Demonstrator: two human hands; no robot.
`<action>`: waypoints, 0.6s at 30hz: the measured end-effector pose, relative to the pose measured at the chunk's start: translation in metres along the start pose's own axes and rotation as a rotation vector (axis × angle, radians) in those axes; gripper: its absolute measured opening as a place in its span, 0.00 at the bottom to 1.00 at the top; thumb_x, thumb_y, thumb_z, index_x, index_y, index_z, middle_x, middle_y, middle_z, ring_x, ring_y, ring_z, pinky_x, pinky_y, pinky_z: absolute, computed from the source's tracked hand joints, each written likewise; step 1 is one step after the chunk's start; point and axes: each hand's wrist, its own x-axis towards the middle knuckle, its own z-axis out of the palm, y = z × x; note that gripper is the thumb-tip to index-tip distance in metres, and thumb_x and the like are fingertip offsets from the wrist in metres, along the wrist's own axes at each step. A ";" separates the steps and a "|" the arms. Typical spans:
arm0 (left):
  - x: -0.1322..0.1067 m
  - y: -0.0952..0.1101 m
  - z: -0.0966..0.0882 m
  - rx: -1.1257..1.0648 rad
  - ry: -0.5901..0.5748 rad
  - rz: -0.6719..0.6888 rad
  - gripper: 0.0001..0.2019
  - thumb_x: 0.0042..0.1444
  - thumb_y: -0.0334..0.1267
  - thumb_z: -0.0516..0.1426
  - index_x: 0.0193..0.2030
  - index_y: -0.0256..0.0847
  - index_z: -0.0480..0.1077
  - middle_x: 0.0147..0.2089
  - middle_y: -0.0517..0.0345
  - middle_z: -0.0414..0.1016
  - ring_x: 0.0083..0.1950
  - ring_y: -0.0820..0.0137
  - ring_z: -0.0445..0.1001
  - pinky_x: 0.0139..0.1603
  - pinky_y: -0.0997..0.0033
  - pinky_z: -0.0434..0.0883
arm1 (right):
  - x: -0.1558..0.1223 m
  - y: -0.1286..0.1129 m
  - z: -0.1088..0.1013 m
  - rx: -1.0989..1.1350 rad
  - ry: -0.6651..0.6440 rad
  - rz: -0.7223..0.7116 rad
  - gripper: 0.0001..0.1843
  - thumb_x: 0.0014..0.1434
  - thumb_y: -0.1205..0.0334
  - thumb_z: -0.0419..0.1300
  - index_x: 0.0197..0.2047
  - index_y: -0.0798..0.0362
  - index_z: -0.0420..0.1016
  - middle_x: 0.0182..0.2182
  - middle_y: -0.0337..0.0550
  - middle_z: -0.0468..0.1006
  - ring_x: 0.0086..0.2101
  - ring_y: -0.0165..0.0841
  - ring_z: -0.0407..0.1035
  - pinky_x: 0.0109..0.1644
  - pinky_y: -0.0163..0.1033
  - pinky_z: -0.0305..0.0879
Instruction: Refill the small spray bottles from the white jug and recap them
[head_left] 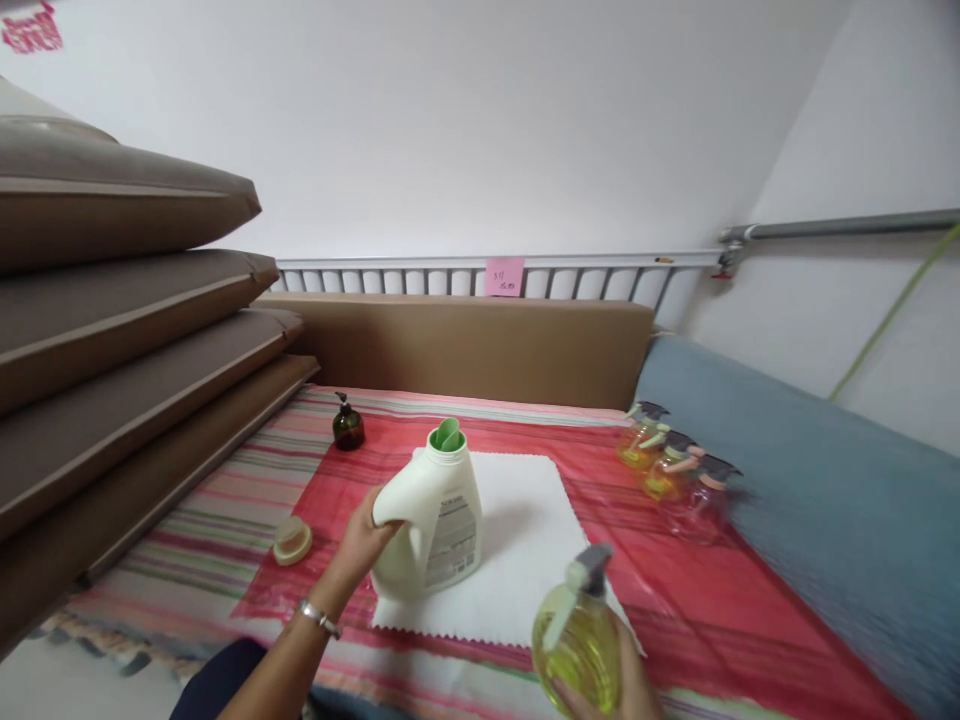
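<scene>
My left hand [376, 528] is wrapped round the handle of a large pale detergent jug [450, 520]. The jug stands upright on a white cloth [517, 500], its mouth uncapped and a green pouring spout [448, 436] showing. In my right hand [626, 670] is a round clear spray bottle [577, 640] of yellow-green liquid with a grey and pale green trigger head. It is held near the front edge, right of the jug, and some of my fingers are hidden behind it. A pale round cap [292, 541] lies left of my left hand.
A dark pump bottle [349, 425] stands at the back left. Several spray bottles [664, 470] line the right side on red sheeting [645, 590]. Stacked brown cushions [135, 290] rise at left; a long brown cushion [465, 345] and white railing close the back, with a blue-grey surface [810, 460] at right.
</scene>
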 end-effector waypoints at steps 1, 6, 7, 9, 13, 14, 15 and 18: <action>-0.004 0.003 -0.002 0.028 0.009 0.011 0.22 0.42 0.39 0.62 0.46 0.38 0.69 0.46 0.50 0.74 0.48 0.57 0.72 0.50 0.60 0.69 | -0.002 -0.006 0.005 0.048 -0.050 0.011 0.36 0.45 0.52 0.57 0.57 0.51 0.54 0.43 0.50 0.76 0.43 0.43 0.72 0.45 0.41 0.69; -0.040 0.034 -0.005 0.226 0.242 0.174 0.27 0.47 0.46 0.60 0.54 0.43 0.65 0.58 0.50 0.66 0.62 0.55 0.60 0.64 0.53 0.54 | -0.006 -0.031 0.020 0.164 -0.288 0.046 0.40 0.39 0.57 0.59 0.57 0.53 0.55 0.49 0.52 0.73 0.48 0.44 0.69 0.52 0.44 0.64; -0.049 0.043 -0.002 0.185 0.205 0.173 0.24 0.49 0.47 0.59 0.54 0.44 0.66 0.57 0.50 0.67 0.61 0.56 0.61 0.64 0.54 0.55 | -0.007 -0.034 0.022 0.182 -0.342 0.048 0.41 0.39 0.58 0.60 0.58 0.53 0.55 0.50 0.53 0.72 0.49 0.44 0.68 0.53 0.44 0.64; -0.065 0.065 0.005 0.031 -0.086 0.051 0.21 0.53 0.47 0.57 0.53 0.46 0.67 0.57 0.52 0.68 0.60 0.57 0.63 0.62 0.56 0.59 | -0.010 -0.039 0.028 0.259 -0.461 0.058 0.42 0.37 0.58 0.62 0.58 0.51 0.56 0.51 0.52 0.71 0.51 0.45 0.67 0.52 0.43 0.65; -0.079 0.104 0.021 -0.349 -0.667 -0.178 0.22 0.53 0.44 0.58 0.55 0.46 0.67 0.58 0.53 0.69 0.59 0.56 0.65 0.57 0.58 0.63 | -0.013 -0.041 0.049 0.321 -0.609 0.098 0.37 0.39 0.52 0.67 0.53 0.47 0.65 0.45 0.48 0.76 0.46 0.46 0.70 0.50 0.47 0.66; -0.080 0.110 0.023 -0.398 -0.742 -0.196 0.21 0.52 0.42 0.59 0.53 0.44 0.69 0.55 0.52 0.71 0.56 0.56 0.67 0.54 0.59 0.66 | -0.012 -0.040 0.055 0.304 -0.625 0.104 0.33 0.40 0.50 0.68 0.51 0.47 0.68 0.42 0.48 0.77 0.44 0.46 0.71 0.49 0.48 0.66; -0.081 0.114 0.024 -0.434 -0.792 -0.210 0.19 0.51 0.41 0.60 0.50 0.42 0.71 0.51 0.52 0.74 0.52 0.56 0.70 0.50 0.60 0.68 | -0.010 -0.040 0.062 0.285 -0.633 0.109 0.30 0.42 0.49 0.67 0.49 0.47 0.70 0.40 0.47 0.78 0.43 0.45 0.72 0.49 0.48 0.67; -0.086 0.112 0.030 -0.526 -0.789 -0.225 0.16 0.51 0.40 0.61 0.46 0.39 0.73 0.43 0.53 0.76 0.44 0.60 0.73 0.43 0.66 0.69 | -0.004 -0.040 0.080 0.271 -0.633 0.112 0.23 0.49 0.48 0.63 0.47 0.46 0.72 0.35 0.44 0.79 0.41 0.43 0.73 0.45 0.46 0.70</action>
